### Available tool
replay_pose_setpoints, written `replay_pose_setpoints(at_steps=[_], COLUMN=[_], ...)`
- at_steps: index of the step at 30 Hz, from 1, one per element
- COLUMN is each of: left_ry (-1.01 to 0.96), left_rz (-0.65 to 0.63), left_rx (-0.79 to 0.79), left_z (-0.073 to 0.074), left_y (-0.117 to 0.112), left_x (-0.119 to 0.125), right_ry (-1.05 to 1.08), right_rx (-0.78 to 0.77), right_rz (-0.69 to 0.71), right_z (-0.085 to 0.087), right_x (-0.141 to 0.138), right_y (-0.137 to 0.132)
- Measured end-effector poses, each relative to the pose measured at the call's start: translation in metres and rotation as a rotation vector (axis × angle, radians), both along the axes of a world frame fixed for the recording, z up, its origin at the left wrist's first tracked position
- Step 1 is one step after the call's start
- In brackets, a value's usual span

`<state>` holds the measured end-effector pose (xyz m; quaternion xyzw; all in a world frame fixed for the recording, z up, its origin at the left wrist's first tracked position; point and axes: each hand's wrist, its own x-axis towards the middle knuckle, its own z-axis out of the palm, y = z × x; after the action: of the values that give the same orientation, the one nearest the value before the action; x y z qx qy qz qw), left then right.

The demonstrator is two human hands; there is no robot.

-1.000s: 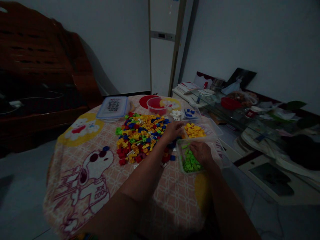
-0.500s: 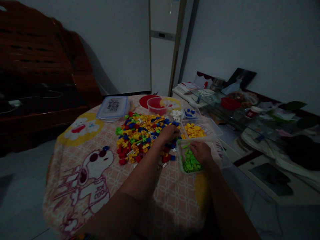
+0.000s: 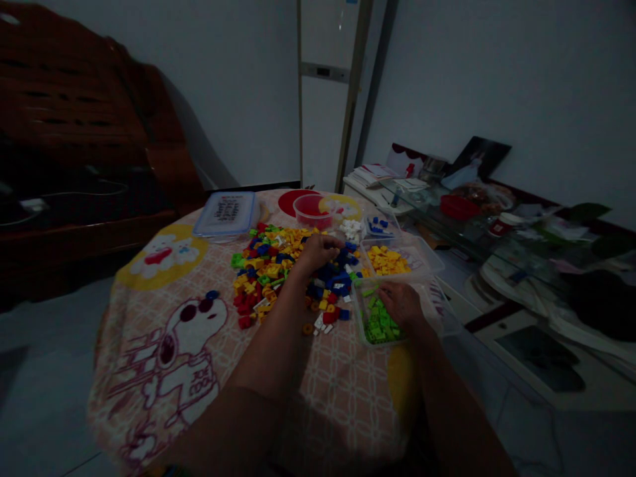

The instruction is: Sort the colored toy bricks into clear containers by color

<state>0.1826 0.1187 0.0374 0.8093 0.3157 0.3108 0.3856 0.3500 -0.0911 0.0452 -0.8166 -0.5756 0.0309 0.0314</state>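
My left hand (image 3: 318,253) is over the far right part of a mixed pile of toy building bricks (image 3: 271,265), its fingers curled together. What they pinch, if anything, is too small to make out. Inside a clear plastic box (image 3: 365,336), my right hand (image 3: 401,302) hangs just above green bricks (image 3: 381,324). Its fingers are bent and pressed together, and their tips are partly hidden. Behind that box, yellow bricks (image 3: 386,260) lie in a second clear container. White bricks (image 3: 350,229) and a box with blue bricks (image 3: 380,225) are farther back.
A round pink container (image 3: 313,213) stands at the table's far side. Left of it lies a blue-rimmed lidded box (image 3: 226,213). The patterned tablecloth (image 3: 342,384) covers the round table. On the right, a cluttered glass-topped stand (image 3: 447,228) runs close by.
My left hand has shifted left over the pile, uncovering blue bricks and white pieces near the green box. My right hand has stayed at the green bricks.
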Motion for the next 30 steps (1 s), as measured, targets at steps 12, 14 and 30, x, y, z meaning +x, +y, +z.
replay_pose_setpoints(at_steps=[12, 14, 30], left_ry=[-0.254, -0.293, 0.238], left_rz=[-0.150, -0.221, -0.326], left_rx=[-0.296, -0.306, 0.224], left_z=[-0.004, -0.006, -0.010], left_y=[-0.025, -0.035, -0.039], left_x=[0.034, 0.047, 0.045], right_ry=[0.004, -0.003, -0.018], right_rx=[0.013, 0.012, 0.025], right_rz=[0.007, -0.001, 0.010], right_z=[-0.003, -0.004, -0.004], right_x=[0.002, 0.002, 0.001], right_y=[0.000, 0.000, 0.000])
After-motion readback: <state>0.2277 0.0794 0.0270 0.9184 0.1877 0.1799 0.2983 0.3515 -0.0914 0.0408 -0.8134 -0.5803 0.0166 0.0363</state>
